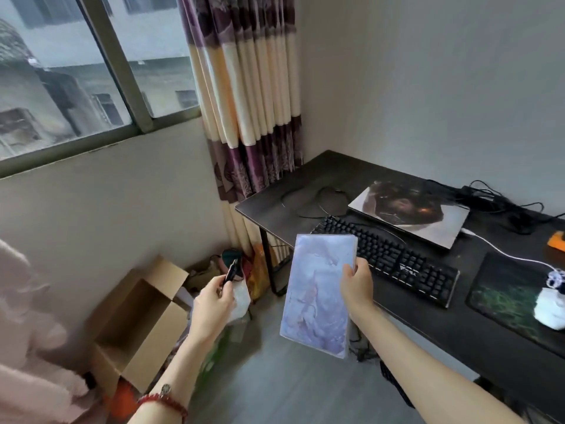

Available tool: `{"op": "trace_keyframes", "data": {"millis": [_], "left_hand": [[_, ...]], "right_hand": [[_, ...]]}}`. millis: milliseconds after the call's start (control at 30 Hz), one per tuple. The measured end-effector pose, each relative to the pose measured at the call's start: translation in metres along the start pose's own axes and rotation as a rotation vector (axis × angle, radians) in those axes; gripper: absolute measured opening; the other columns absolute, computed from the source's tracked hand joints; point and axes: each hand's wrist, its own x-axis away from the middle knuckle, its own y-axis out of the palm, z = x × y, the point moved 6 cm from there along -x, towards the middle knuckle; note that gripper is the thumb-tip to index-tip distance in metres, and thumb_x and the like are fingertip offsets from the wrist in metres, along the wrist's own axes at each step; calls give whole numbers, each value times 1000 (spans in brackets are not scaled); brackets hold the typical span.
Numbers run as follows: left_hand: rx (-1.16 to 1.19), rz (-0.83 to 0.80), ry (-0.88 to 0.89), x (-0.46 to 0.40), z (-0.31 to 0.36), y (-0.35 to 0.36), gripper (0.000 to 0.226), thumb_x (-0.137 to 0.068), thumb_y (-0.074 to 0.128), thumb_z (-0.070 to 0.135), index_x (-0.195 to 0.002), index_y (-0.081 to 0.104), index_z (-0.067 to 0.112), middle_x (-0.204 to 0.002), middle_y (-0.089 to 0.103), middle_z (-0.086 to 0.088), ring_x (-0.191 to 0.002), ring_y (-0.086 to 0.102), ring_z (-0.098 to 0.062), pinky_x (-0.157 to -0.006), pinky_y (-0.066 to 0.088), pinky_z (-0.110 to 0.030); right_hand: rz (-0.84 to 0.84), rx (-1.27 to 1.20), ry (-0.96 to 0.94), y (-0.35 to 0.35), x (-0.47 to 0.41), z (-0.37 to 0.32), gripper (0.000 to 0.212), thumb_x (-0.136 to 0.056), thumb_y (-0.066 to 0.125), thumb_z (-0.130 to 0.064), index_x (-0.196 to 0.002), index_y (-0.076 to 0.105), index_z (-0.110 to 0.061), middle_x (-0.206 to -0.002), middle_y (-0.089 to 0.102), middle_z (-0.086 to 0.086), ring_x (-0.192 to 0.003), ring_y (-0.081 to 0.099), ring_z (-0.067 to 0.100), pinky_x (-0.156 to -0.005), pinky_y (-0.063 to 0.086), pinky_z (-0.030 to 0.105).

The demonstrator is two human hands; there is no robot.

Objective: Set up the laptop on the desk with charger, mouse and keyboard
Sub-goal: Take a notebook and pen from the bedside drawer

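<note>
A closed laptop (409, 211) with a dark picture on its lid lies at the back of the black desk (477, 341). In front of it sits a black keyboard (394, 258). A white mouse (550, 307) on a white cable rests on the dark mouse pad (504, 295) at the right. Black charger cables (495, 200) are bundled behind the laptop. My right hand (356, 281) grips a pale purple notebook (318, 295) held off the desk's left front. My left hand (214, 301) pinches a black pen (230, 272) over the floor.
An open cardboard box (137, 319) stands on the floor at the left, with bags and clutter beside the desk leg. A thin black cable loops on the desk's left part. An orange object (556, 240) sits at the right edge. A curtain hangs behind.
</note>
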Motion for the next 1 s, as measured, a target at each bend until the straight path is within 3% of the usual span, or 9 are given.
{"op": "trace_keyframes", "data": {"millis": [100,267,333,433,533,667,833,1000], "left_hand": [[-38,9,-17,-95,-20,16,26,-94,46,21,-114,59,13,-80,64,-3,-59,50,-1,-51,35,-14],[-69,-85,-85,-267,-65,67,27,-94,45,22,-115,58,14,-86,65,-3,-63,52,-5,-52,35,-17],[-100,-115,-76,-290,-67,73,25,-94,44,22,-112,58,13,-88,67,-4,-66,54,-7,-53,35,-16],[-122,-194,-91,-355,-77,100,20,-94,43,22,-105,58,15,-84,66,-1,-69,57,-11,-56,37,-21],[-123,-280,-114,-406,-74,129,12,-94,43,22,-95,55,21,-79,64,2,-70,59,-16,-57,40,-24],[-125,-347,-116,-467,-62,174,17,-93,42,20,-81,52,24,-70,61,5,-62,55,-8,-53,38,-20],[-189,-430,-116,-528,-44,234,20,-94,41,20,-94,56,7,-81,64,-9,-74,58,-27,-64,43,-35],[-187,-483,-88,-577,-25,283,16,-93,42,20,-89,54,9,-71,59,-4,-59,50,-22,-54,37,-32]], "right_hand": [[3,-42,97,81,-77,11,24,-90,37,-6,-109,49,-2,-100,54,9,-91,51,25,-76,41,32],[31,-47,329,224,-200,41,21,-89,37,-6,-106,49,-3,-96,52,9,-82,49,22,-70,37,27],[26,-69,425,244,-212,44,20,-89,36,-7,-105,48,-3,-96,49,10,-76,47,21,-64,37,27],[66,-64,542,285,-262,55,28,-89,36,-6,-113,47,1,-103,52,14,-84,49,25,-70,39,30],[127,-64,638,303,-302,61,30,-89,35,-3,-116,47,0,-112,57,16,-86,51,26,-71,40,31],[183,-34,696,316,-363,69,31,-88,38,-1,-116,51,2,-116,60,20,-100,58,36,-72,44,33],[302,5,657,316,-443,64,27,-90,38,0,-114,47,6,-119,56,25,-106,55,39,-74,39,32],[370,34,582,312,-522,52,23,-92,37,-2,-112,43,7,-117,55,28,-105,55,41,-80,44,41]]}}
